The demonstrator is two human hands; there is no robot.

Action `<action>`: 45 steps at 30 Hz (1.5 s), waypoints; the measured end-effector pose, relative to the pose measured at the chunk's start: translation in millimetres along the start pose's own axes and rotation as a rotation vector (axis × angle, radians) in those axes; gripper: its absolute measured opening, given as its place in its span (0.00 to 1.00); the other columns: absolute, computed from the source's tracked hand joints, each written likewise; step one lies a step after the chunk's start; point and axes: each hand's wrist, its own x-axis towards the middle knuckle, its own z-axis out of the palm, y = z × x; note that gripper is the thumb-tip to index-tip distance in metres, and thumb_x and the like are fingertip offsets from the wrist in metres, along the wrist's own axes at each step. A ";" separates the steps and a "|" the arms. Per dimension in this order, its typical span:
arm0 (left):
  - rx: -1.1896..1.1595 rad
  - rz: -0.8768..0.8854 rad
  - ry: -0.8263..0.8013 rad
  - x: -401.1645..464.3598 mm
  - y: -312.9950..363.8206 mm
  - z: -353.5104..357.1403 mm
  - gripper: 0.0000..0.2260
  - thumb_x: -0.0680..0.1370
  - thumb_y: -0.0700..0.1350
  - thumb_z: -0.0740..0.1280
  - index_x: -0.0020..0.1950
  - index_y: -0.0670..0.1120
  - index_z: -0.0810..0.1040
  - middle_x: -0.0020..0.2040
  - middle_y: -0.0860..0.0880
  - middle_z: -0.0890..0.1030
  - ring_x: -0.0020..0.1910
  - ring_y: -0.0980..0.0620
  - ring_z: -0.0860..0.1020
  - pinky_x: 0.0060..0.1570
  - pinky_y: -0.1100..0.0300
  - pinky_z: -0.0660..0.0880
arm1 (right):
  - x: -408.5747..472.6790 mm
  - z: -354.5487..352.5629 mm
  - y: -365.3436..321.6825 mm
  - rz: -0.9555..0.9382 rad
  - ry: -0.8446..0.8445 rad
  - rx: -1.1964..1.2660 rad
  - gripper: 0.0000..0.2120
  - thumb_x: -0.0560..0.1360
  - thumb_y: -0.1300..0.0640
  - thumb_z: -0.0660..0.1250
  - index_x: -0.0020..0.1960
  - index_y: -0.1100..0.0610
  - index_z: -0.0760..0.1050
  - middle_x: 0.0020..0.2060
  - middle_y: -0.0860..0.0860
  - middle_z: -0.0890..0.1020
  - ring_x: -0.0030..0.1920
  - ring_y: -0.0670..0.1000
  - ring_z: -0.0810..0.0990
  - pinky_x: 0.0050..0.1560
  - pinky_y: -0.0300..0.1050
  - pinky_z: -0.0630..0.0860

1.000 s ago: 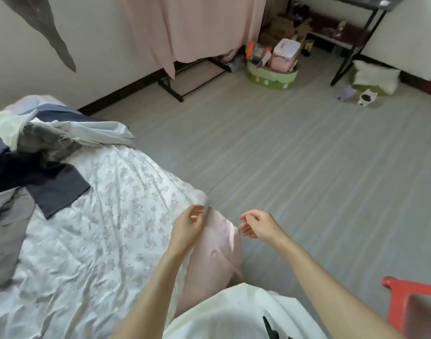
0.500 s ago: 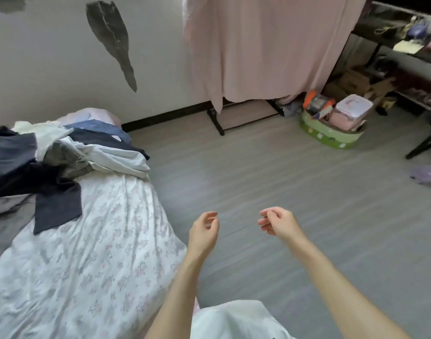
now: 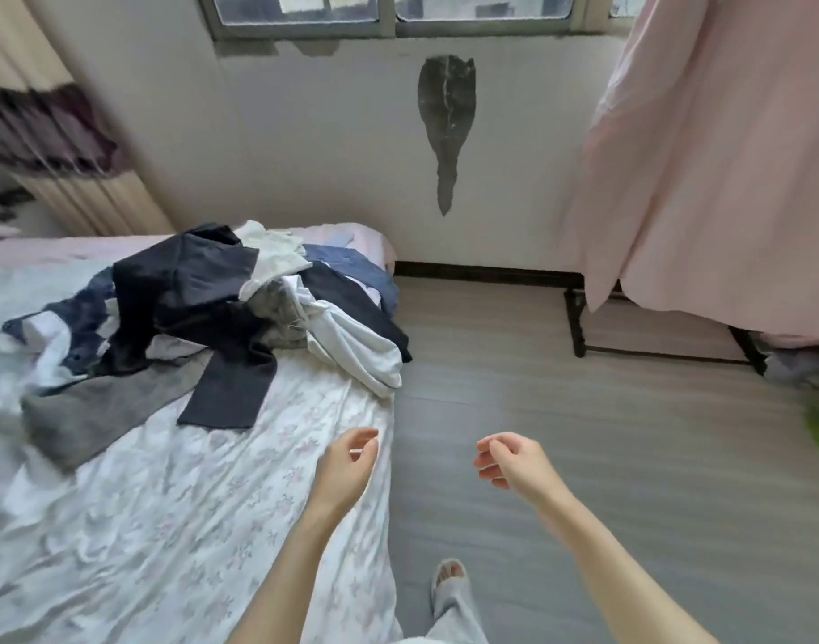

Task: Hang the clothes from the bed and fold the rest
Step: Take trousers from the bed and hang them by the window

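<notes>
A heap of clothes (image 3: 203,309) lies on the far part of the bed (image 3: 166,504), which has a white flowered sheet: dark navy pieces, a grey garment (image 3: 96,411), a white garment (image 3: 356,350) hanging near the bed's right edge, and a blue one behind. My left hand (image 3: 347,467) hovers over the bed's right edge with fingers loosely curled and nothing in it. My right hand (image 3: 510,460) hangs over the floor, also loosely curled and holding nothing. Both hands are well short of the heap.
A pink sheet (image 3: 723,169) hangs at the right over a black metal rack (image 3: 579,323). Grey plank floor (image 3: 584,457) stretches right of the bed. A window and a wall with a dark peeled patch (image 3: 447,127) stand ahead. My foot (image 3: 449,581) is on the floor.
The view has swung up and left toward the bed's far end and the window. My hands let go of the pink cloth seen a second ago and now hold nothing.
</notes>
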 end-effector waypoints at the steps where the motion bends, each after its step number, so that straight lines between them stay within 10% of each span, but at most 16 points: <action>1: 0.015 -0.010 0.021 21.3 4.5 -7.3 0.09 0.79 0.44 0.62 0.57 0.48 0.78 0.52 0.53 0.79 0.53 0.54 0.77 0.47 0.63 0.70 | 21.7 3.3 -18.3 -0.005 -0.026 -0.040 0.12 0.78 0.67 0.52 0.48 0.61 0.73 0.40 0.57 0.79 0.37 0.52 0.75 0.35 0.38 0.69; 22: 0.207 -0.290 0.480 420.3 -5.4 -217.7 0.14 0.79 0.43 0.61 0.65 0.45 0.72 0.62 0.47 0.74 0.57 0.52 0.75 0.57 0.62 0.69 | 455.1 259.6 -283.6 -0.154 -0.490 -0.313 0.10 0.77 0.63 0.54 0.50 0.55 0.73 0.40 0.52 0.81 0.34 0.47 0.79 0.37 0.40 0.74; 38: 0.125 -0.582 0.661 620.9 -64.3 -340.0 0.16 0.80 0.44 0.59 0.68 0.47 0.67 0.67 0.49 0.67 0.62 0.50 0.70 0.60 0.60 0.65 | 694.2 558.6 -405.8 -0.205 -0.702 -0.488 0.41 0.73 0.40 0.64 0.76 0.57 0.47 0.72 0.54 0.64 0.70 0.55 0.64 0.68 0.48 0.62; 45: 0.098 -0.468 0.942 585.5 -59.4 -347.6 0.20 0.78 0.45 0.63 0.69 0.47 0.67 0.67 0.51 0.66 0.65 0.52 0.68 0.62 0.61 0.65 | 637.0 555.7 -382.3 -0.520 -0.745 -0.672 0.14 0.76 0.61 0.57 0.61 0.61 0.69 0.51 0.59 0.78 0.55 0.62 0.75 0.53 0.49 0.71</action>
